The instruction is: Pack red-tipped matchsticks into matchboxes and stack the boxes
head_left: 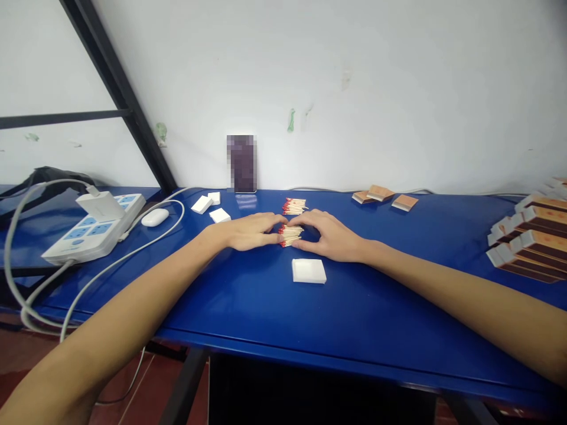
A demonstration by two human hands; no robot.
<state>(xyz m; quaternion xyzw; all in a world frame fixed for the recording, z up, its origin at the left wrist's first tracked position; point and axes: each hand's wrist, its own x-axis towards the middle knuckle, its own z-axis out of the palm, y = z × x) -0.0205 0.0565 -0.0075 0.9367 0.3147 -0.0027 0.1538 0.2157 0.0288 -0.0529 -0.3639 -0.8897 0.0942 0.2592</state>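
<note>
A small bundle of red-tipped matches lies on the blue table, squeezed between both my hands. My left hand presses its fingertips against the bundle's left side, at the red heads. My right hand curls round the bundle's right side and top. A second heap of matches lies just behind, untouched. A white empty matchbox tray sits just in front of my right hand.
Several white trays lie at the back left, beside a white mouse and a power strip with cables. Brown matchbox sleeves lie at the back; stacked matchboxes fill the right edge. A dark phone leans on the wall.
</note>
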